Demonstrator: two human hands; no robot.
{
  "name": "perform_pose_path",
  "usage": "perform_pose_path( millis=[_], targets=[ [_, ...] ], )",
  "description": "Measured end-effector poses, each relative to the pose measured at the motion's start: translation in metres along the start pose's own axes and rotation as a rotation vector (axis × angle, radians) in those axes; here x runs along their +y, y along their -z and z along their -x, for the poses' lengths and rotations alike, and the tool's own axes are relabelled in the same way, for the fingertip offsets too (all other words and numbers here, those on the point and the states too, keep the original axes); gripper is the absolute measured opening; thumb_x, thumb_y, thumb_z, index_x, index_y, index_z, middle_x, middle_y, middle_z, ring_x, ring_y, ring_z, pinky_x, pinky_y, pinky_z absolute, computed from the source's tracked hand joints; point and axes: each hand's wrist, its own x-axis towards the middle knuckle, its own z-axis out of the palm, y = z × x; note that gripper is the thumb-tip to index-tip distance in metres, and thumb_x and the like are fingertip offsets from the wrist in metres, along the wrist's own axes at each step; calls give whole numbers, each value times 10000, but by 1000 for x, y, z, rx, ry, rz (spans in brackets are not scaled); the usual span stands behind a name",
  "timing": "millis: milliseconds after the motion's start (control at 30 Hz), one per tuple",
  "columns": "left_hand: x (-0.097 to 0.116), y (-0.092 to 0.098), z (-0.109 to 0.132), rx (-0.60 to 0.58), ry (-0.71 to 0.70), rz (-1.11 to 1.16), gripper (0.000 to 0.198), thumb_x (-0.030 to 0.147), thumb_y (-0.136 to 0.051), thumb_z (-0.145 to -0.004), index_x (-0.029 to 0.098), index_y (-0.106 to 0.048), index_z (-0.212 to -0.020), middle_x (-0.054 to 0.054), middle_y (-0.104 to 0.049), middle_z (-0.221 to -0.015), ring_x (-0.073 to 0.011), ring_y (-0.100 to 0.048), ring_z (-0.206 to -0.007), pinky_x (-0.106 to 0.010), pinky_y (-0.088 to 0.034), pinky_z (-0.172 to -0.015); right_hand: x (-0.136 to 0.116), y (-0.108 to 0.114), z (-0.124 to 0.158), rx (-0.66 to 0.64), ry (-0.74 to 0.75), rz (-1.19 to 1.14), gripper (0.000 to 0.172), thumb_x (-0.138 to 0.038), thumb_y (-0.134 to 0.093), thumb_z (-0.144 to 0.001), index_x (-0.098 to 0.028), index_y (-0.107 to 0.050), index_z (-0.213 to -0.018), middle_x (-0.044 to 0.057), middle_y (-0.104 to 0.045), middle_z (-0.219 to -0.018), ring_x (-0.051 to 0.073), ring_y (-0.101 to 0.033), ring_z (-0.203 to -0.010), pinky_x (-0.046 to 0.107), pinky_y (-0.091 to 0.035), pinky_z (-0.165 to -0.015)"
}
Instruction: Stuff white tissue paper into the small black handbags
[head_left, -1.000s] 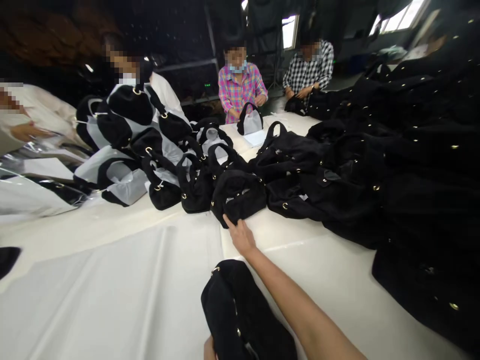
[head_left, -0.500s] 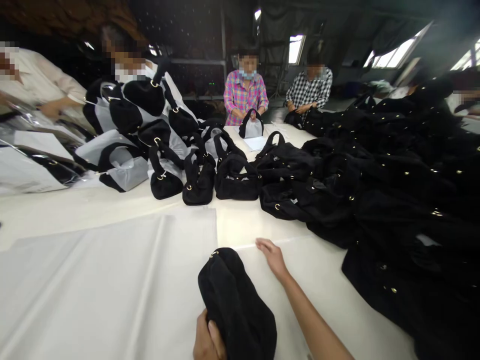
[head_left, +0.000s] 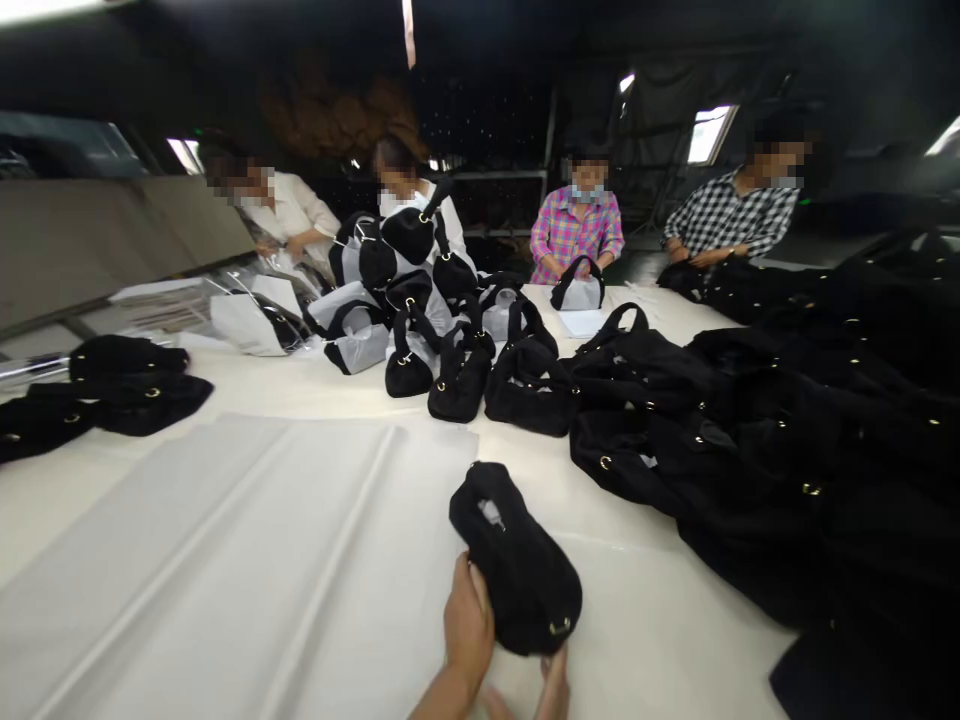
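Note:
A small black fabric handbag is held up over the near part of the table, its long narrow side facing me. A gold-coloured ring shows at its near end and a bit of pale material in its middle. My left hand grips the bag's left side, with some fingers hidden behind it. At the bottom edge of the view, my right hand is partly visible, its fingers closed against the near end of the bag. Left of the bag lies a stack of whitish sheets.
A large heap of black bags covers the right side. Bags stuffed with pale paper stand further back. More black bags lie at the far left. Several co-workers, one in a pink plaid shirt, work across the table.
My view has swung left. The bag has turned to show pale material in its middle. My right hand has come from the table to the bag's near end.

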Motion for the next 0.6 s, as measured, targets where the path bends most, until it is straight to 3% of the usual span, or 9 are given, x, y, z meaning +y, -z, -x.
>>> perform_pose_path(
  millis=[67,133,267,367,467,600],
  targets=[
    [5,-1,-30,-118,-123,-33,447,328,-262,-963,115,-396,-1333,-158,-642,-1184,-216,-631,-1076,-355,-492,-930,-8,-14,-45,123,-2,16,1023,-560,-605,-785,-157,-17,-1519,211,-317,-1494,388,-410,-1309,526,-415,-1008],
    [1,-3,-49,-187,-287,-103,426,302,-292,-963,127,-398,-1337,-134,-649,-1168,-194,-641,-1053,-340,-505,-915,-18,-25,-95,227,18,87,993,-613,-603,-766,-100,-165,-1495,237,-394,-1437,403,-414,-1283,535,-377,-1018],
    [-15,-15,-58,-64,-562,-361,326,215,-317,-950,132,-521,-1191,-122,-672,-1075,-198,-679,-910,-315,-545,-754,-38,-43,-189,447,-21,325,911,-603,-643,-745,-18,-367,-1387,288,-512,-1304,431,-446,-1194,545,-358,-962],
    [-19,-23,-58,55,-621,-499,267,195,-376,-937,138,-544,-1137,-94,-693,-966,-188,-684,-743,-275,-513,-581,-48,-63,-240,559,-66,392,845,-494,-714,-730,-36,-392,-1363,267,-544,-1270,398,-443,-1185,500,-346,-950],
    [-15,-26,-59,114,-660,-509,246,180,-402,-933,141,-539,-1134,-83,-702,-952,-175,-689,-735,-255,-495,-560,-52,-80,-274,607,-72,387,764,-415,-721,-745,-76,-405,-1352,239,-558,-1260,370,-436,-1181,477,-321,-951],
    [-12,-24,-60,106,-650,-530,248,176,-413,-933,137,-534,-1145,-76,-705,-946,-168,-689,-733,-255,-487,-555,-51,-88,-315,598,-55,373,748,-387,-725,-741,-107,-400,-1354,208,-570,-1248,348,-432,-1174,457,-309,-950]
  ],
)
